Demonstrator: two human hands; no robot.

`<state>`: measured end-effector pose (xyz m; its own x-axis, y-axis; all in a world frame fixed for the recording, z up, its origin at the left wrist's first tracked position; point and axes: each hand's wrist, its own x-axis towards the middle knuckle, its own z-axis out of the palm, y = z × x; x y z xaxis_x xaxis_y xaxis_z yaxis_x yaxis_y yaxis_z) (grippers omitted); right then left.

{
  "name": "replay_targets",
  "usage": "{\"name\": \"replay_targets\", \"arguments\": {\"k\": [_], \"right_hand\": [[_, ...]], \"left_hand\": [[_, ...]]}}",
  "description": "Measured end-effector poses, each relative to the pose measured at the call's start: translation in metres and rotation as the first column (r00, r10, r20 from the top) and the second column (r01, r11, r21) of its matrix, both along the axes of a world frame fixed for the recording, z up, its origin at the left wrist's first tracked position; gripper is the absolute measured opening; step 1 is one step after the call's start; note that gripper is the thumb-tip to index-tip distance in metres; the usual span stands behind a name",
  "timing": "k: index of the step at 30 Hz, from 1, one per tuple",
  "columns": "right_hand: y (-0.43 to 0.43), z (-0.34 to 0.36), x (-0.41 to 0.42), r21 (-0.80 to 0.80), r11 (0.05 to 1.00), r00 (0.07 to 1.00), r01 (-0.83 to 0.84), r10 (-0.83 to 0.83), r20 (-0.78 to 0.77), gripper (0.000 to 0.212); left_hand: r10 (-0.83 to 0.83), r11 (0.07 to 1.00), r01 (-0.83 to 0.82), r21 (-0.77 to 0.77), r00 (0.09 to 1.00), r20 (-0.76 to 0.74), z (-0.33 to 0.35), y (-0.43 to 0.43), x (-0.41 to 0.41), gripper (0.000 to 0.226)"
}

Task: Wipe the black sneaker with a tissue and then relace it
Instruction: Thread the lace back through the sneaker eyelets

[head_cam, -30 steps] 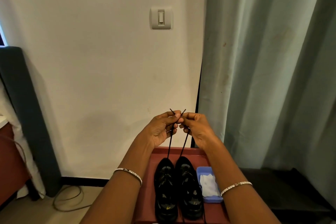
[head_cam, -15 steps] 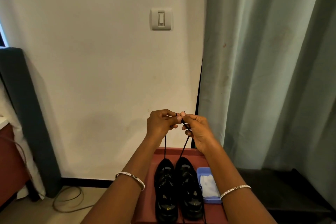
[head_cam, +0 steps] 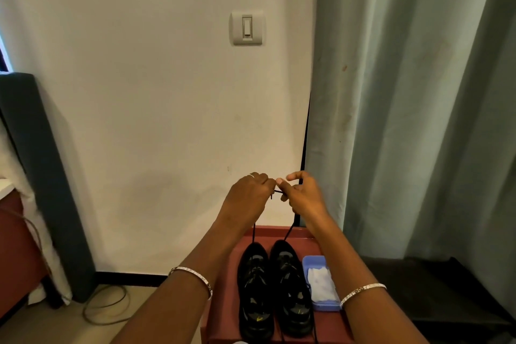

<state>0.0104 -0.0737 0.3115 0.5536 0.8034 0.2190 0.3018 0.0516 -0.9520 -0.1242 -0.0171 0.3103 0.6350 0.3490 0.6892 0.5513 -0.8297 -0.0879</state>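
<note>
Lace pinched up high betw both hands, sneakers straight below.

L hand [head_cam: 251, 195] & R hand [head_cam: 304, 195] meet fingertip to fingertip, each grip clamped on the black lace [head_cam: 277, 192]; a short bit crosses horiz betw them. From the grip two strands drop, splaying a little, to the far ends of the black sneakers [head_cam: 255, 288]. These sit side by side on the red tabletop [head_cam: 223, 301], directly under the grip & nearer the body, long axes running away from the person. Can't tell which shoe owns the strands; one seems to land on each. Both hands equally near: L strand under L wrist, R under R. Next move prob turns on that crossing, w/ strands held taut upward. Blue tray [head_cam: 314, 260] w/ tissue [head_cam: 321, 279] lies just R of the sneakers, below the R wrist.
</note>
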Motion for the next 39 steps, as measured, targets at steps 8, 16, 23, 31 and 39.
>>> {"name": "replay_targets", "arguments": {"k": [8,16,23,31,39], "right_hand": [[-0.018,-0.013,0.014,-0.031,0.983,0.868,-0.179,0.173,0.465,0.026],[-0.005,-0.002,-0.004,0.049,0.967,0.936,-0.250,0.228,0.269,0.033],[-0.025,-0.049,0.044,0.108,0.994,0.900,-0.028,0.072,-0.430,0.035],[0.001,-0.077,0.053,0.334,0.940,0.258,0.071,0.307,-0.916,0.033],[0.030,-0.068,0.031,-0.136,0.975,0.883,-0.174,0.216,0.417,0.024]], "left_hand": [[0.065,0.799,0.043,-0.600,0.985,0.158,0.019,0.019,-0.011,0.013],[0.078,0.427,0.398,-0.812,0.878,0.472,0.026,0.020,-0.018,0.016],[0.555,0.091,0.736,-0.671,0.522,0.648,-0.024,0.052,-0.069,0.020],[0.349,0.088,0.591,-0.802,0.735,0.581,-0.059,0.056,-0.051,0.017],[-0.088,0.768,-0.183,-0.613,0.918,-0.385,-0.047,0.085,-0.027,0.026]]}}
